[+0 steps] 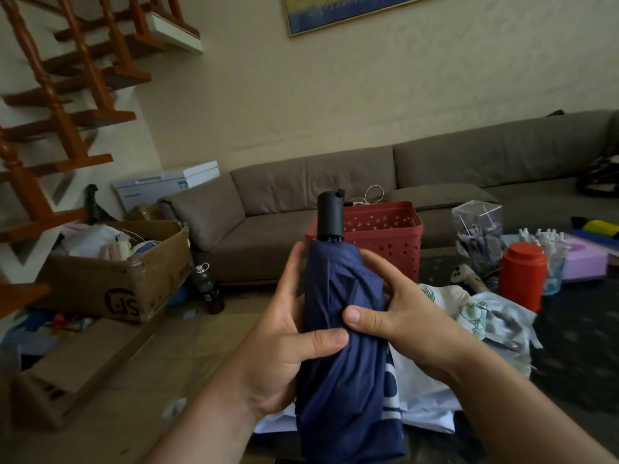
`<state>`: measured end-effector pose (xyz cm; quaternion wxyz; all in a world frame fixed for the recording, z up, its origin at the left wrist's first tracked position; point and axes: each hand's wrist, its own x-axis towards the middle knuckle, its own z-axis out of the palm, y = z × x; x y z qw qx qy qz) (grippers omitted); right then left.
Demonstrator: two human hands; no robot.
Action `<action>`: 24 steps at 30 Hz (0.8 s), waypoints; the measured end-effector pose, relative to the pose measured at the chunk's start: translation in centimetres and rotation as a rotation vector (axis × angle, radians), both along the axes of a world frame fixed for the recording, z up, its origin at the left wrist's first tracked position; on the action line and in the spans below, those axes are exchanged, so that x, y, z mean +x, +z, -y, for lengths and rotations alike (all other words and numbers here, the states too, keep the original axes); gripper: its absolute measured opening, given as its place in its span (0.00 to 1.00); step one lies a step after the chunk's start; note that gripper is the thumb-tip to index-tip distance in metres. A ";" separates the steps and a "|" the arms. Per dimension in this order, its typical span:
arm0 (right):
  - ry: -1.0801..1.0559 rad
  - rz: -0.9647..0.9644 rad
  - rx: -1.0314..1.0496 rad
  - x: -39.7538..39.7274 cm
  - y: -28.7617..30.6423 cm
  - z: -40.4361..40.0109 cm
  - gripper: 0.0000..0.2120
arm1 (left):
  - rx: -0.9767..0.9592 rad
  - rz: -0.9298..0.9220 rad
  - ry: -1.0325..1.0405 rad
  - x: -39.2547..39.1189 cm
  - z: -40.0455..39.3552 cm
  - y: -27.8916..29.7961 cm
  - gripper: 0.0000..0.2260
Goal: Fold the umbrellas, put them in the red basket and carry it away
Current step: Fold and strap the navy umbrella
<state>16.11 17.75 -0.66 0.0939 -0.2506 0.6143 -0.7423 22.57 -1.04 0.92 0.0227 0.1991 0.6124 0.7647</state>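
Navy umbrella point(341, 329) collapsed, held upright at frame center, black handle point(330, 216) pointing up at 12 o'clock, canopy fabric bunched and loose at bottom. Left hand point(284, 339) wrapped round canopy from the 9 o'clock side, thumb pressed across the front. Right hand point(398, 313) clamped on canopy from 3 o'clock, thumb tip meeting left thumb mid-fabric, fingers curled over upper folds. Red basket point(385, 236) w/ triangle cutouts sits just behind umbrella handle, at 1 o'clock, on the dark worktop point(576, 329), in front of brown sofa point(335, 189). White printed cloth point(469, 313) lies under/behind the right hand at 3 o'clock. Red canister point(524, 276) and clear container point(477, 236) at 2-3 o'clock on worktop. Yellow-black item point(599, 226), poss. another umbrella, far 3 o'clock, can't tell for sure. Cardboard box point(117, 272) on floor at 9 o'clock; wooden stairs point(57, 95) at 10-11.
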 end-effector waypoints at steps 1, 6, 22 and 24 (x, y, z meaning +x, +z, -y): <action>0.006 0.002 0.017 0.0 0.1 0.0 0.57 | -0.015 -0.020 -0.018 0.1 -0.1 0.0 0.49; 0.083 0.042 -0.032 0.5 -0.1 0.1 0.45 | -0.073 -0.046 -0.012 0.3 -0.7 0.3 0.46; -0.179 0.107 -0.132 1.1 -0.2 0.6 0.20 | -0.067 0.107 0.325 -0.6 -1.2 -0.3 0.39; -0.265 0.113 -0.118 1.1 -0.3 0.9 0.14 | -0.112 0.099 0.415 -0.9 -1.6 -1.1 0.30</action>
